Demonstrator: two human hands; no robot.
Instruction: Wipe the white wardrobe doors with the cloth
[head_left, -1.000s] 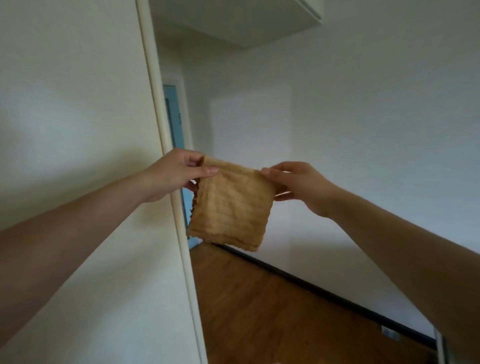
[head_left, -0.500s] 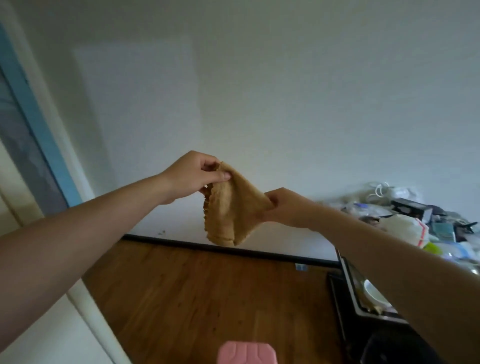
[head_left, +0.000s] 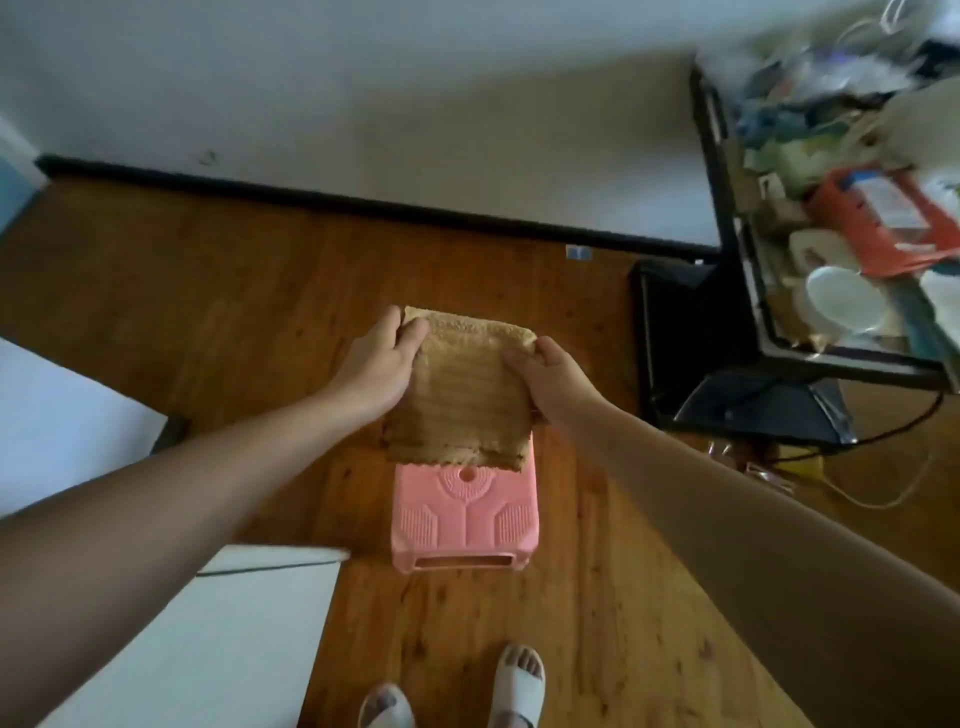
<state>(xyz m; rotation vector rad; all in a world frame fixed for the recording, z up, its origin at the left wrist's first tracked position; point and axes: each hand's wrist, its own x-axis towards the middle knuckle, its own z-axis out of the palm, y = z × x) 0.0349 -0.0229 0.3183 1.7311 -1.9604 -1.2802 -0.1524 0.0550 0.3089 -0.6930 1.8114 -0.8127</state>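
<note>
The cloth hides the far end of the pink stool; clutter on the table is blurred beyond telling.

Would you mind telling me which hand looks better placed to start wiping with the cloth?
Probably the left hand: it and the right hand both pinch the cloth above the pink stool, but the white panels lie on its side.
</note>
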